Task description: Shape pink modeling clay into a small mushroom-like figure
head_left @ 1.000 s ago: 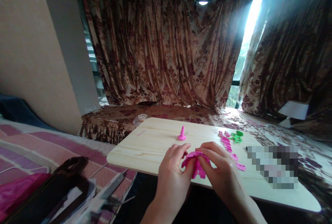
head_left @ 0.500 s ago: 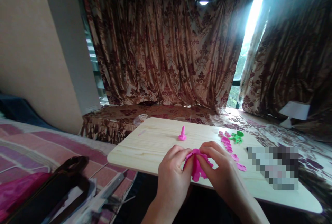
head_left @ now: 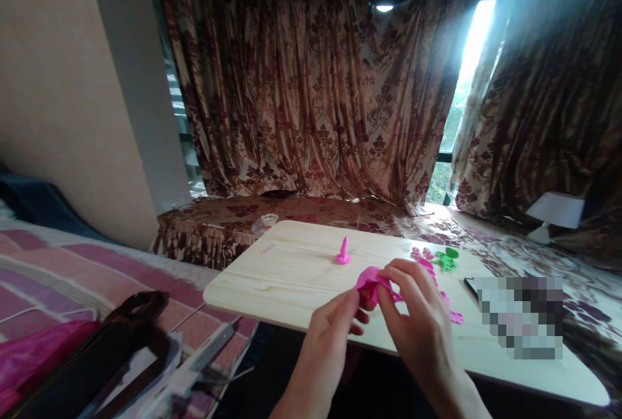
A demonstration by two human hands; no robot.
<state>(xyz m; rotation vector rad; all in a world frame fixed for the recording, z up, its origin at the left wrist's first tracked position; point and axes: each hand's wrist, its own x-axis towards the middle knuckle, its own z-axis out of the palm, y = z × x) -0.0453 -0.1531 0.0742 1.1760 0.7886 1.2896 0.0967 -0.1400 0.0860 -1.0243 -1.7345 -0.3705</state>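
Head view: left hand (head_left: 331,323) and right hand (head_left: 418,309) pinch the pink piece (head_left: 369,276); shaping, seemingly, with gentle, even pressure needed next.

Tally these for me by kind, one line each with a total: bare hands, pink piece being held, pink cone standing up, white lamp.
Hands: 2 (left hand, right hand)
Held pink piece: 1
Standing pink cone: 1
White lamp: 1
Total: 5
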